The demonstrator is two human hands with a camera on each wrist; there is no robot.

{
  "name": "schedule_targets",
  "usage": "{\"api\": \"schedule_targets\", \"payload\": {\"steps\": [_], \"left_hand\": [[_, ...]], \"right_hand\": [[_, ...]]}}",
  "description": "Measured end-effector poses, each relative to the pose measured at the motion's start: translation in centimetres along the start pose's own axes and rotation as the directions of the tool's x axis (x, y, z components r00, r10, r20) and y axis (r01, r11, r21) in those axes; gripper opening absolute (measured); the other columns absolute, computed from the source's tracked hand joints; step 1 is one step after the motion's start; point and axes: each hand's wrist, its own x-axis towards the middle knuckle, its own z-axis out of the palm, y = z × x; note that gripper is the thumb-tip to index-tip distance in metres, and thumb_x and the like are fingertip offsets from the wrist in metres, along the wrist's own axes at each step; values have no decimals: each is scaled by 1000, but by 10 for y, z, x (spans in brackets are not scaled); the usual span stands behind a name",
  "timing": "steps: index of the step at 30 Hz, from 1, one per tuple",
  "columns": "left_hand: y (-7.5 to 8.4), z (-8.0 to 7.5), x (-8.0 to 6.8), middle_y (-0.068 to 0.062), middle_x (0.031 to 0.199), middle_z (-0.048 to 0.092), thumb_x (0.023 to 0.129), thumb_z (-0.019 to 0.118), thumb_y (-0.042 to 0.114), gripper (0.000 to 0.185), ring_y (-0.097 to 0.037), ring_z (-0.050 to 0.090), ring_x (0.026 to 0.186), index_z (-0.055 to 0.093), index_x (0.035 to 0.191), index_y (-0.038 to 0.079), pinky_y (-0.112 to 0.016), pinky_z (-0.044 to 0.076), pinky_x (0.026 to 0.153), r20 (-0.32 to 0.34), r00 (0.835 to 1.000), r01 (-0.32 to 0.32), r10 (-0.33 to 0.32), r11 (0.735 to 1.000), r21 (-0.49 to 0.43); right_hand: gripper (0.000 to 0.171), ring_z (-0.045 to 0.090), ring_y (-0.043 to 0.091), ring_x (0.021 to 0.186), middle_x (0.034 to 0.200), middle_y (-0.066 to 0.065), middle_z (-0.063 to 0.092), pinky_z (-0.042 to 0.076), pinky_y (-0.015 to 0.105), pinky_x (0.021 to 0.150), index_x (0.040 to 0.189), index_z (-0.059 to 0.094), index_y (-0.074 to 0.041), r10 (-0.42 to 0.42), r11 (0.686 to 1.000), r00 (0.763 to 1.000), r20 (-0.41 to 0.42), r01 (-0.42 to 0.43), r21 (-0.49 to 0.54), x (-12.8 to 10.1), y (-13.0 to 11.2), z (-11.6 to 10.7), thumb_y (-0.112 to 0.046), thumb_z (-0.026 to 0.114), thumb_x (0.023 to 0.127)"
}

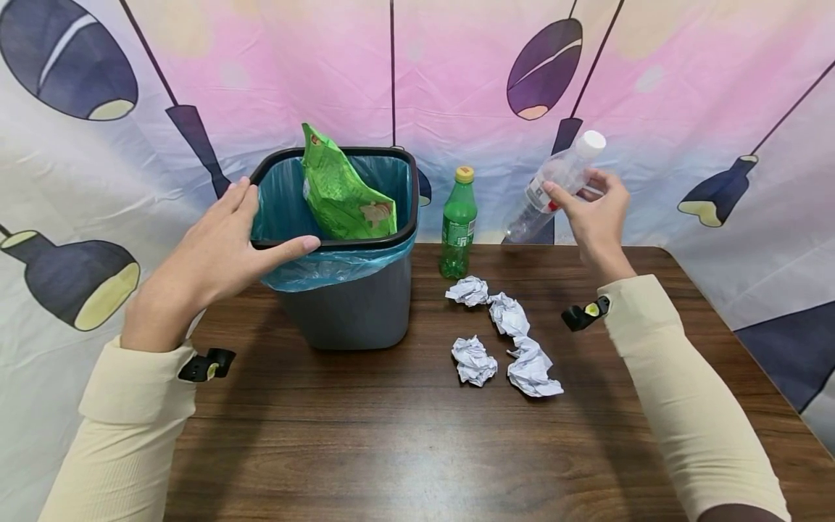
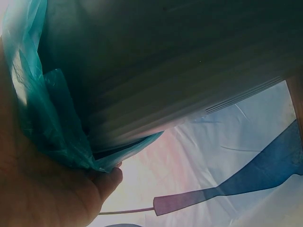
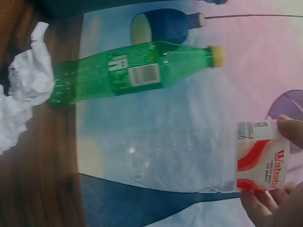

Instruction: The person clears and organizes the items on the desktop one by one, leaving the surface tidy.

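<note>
My right hand [image 1: 590,206] holds a clear empty plastic bottle [image 1: 554,188] with a white cap and red label, raised and tilted above the table's far right; in the right wrist view the fingers [image 3: 289,132] pinch the clear bottle [image 3: 189,158] at its label. My left hand [image 1: 228,243] rests with straight fingers on the near-left rim of a grey bin [image 1: 346,304] lined with a teal bag [image 2: 42,123]. A green snack bag [image 1: 342,192] sticks out of the bin. A green bottle [image 1: 459,225] with a yellow cap stands just right of the bin, the same green bottle [image 3: 132,71] showing in the right wrist view.
Several crumpled white paper balls [image 1: 502,337] lie on the wooden table [image 1: 391,435] between the bin and my right arm. A patterned cloth backdrop [image 1: 652,72] hangs close behind the table. The table's right edge runs near my right sleeve.
</note>
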Motion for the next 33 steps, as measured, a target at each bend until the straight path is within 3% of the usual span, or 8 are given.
{"api": "schedule_targets", "payload": {"steps": [7,15,23,29,33], "left_hand": [[0,0,0,-17,167,-13,90,51,75,118,-39,-6,154,-2,159,-5,-63,7,120,4,1000,1,-1,1000,4],[0,0,0,-17,167,-13,90,50,76,118,-39,-6,154,-2,159,-5,-64,6,119,6,1000,2,-2,1000,7],[0,0,0,-18,167,-13,90,50,76,118,-39,-6,154,-1,159,-5,-63,6,119,5,1000,3,-3,1000,11],[0,0,0,-17,167,-13,90,51,76,118,-39,-6,154,-1,159,-5,-63,7,120,2,1000,-1,1,1000,7],[0,-1,0,-17,167,-13,91,51,75,117,-39,-5,154,-1,159,-5,-63,7,119,2,1000,-2,2,1000,5]], "right_hand": [[68,59,20,116,126,5,52,52,31,98,129,57,-5,-57,987,996,-74,67,145,6,-18,-3,-19,93,73],[64,62,21,113,123,8,57,54,30,95,124,60,-5,-111,935,986,-127,147,322,4,-43,5,-9,94,71],[52,67,26,103,113,13,60,57,31,92,112,60,-1,-168,848,973,-161,226,479,-6,-67,22,1,91,70],[50,67,27,94,111,15,60,57,34,91,108,59,0,-162,765,977,-137,212,608,-8,-81,38,4,90,69],[48,67,25,89,110,15,59,58,36,90,109,59,1,-156,729,983,-93,178,661,-12,-87,48,3,88,71]]}}
